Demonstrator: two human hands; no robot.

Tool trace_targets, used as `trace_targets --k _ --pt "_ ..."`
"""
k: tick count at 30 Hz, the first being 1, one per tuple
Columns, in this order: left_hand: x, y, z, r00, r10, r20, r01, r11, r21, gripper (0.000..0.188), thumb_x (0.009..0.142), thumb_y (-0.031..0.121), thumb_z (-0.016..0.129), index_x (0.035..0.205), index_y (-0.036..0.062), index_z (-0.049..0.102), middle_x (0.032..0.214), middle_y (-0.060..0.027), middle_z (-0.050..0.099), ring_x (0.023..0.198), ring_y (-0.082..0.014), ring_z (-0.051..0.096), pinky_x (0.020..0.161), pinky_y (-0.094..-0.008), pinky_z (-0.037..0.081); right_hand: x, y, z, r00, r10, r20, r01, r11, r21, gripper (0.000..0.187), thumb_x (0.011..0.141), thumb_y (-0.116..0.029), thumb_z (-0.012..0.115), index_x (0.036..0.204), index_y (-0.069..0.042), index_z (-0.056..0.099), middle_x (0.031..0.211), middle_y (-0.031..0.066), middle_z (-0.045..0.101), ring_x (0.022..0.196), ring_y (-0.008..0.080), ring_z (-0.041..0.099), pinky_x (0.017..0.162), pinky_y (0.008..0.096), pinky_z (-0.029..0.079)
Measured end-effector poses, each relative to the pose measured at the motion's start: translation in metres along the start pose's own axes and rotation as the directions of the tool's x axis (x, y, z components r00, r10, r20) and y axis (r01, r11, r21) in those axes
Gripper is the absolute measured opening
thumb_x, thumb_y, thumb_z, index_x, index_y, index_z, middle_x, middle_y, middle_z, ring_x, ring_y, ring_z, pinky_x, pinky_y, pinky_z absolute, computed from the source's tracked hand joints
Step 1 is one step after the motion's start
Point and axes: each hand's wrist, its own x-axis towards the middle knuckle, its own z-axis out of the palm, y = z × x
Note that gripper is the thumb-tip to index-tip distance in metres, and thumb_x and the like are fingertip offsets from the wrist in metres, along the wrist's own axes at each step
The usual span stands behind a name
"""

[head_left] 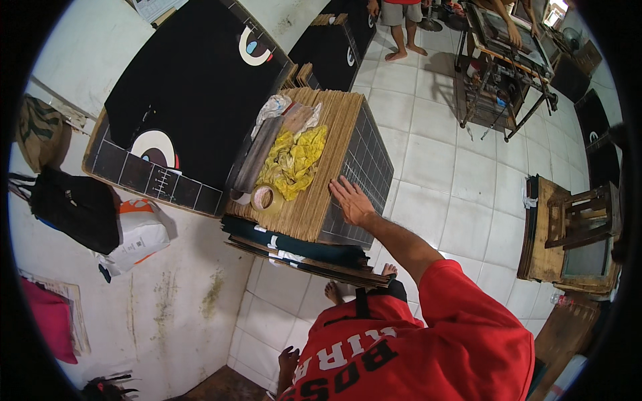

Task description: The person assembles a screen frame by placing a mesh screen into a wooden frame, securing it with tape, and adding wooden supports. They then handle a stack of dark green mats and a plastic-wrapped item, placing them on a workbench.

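My right hand (352,201) reaches forward with fingers spread, its palm against the near right face of a thick stack of boards (340,127) standing on edge. The dark face it touches carries a white printed grid (368,164). My left hand (289,359) hangs low beside my red shirt, dim and partly hidden, its fingers loosely apart with nothing visible in them. On top of the board edges lie a crumpled yellow cloth (294,160), a roll of clear tape (267,198) and a long dark grey bar (259,155).
A large board with black fabric (194,73) printed with eye shapes leans at the left. Bags (79,208) hang on the wall. Dark boards (314,250) jut out below the stack. A person (401,27) stands far off; another person's hands work at a metal-legged table (505,67). Wooden frames (582,227) stand right.
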Motion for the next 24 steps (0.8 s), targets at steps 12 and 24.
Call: trace_targets --k 12,24 --pt "0.023 0.019 -0.002 0.996 -0.085 -0.003 0.085 0.996 -0.004 0.053 0.089 0.005 0.062 0.141 -0.0029 0.051 0.104 -0.0183 0.072 0.083 -0.023 0.074 0.058 -0.0326 0.058 -0.001 0.015 0.0 0.997 -0.032 0.072 0.036 0.998 -0.046 0.074 0.098 -0.016 0.051 0.162 -0.01 0.014 0.168 0.0036 0.015 0.135 0.03 0.044 0.108 0.0475 0.04" --pt "0.021 0.011 0.02 0.968 -0.252 0.018 0.252 0.959 -0.13 0.052 0.087 0.003 0.062 0.138 -0.0015 0.054 0.099 -0.0172 0.071 0.078 -0.0258 0.074 0.058 -0.0381 0.056 -0.027 0.027 -0.014 0.995 -0.012 0.095 0.016 0.999 -0.049 0.071 0.1 -0.017 0.047 0.162 -0.013 0.012 0.169 0.0036 0.013 0.127 0.0315 0.049 0.099 0.0474 0.044"
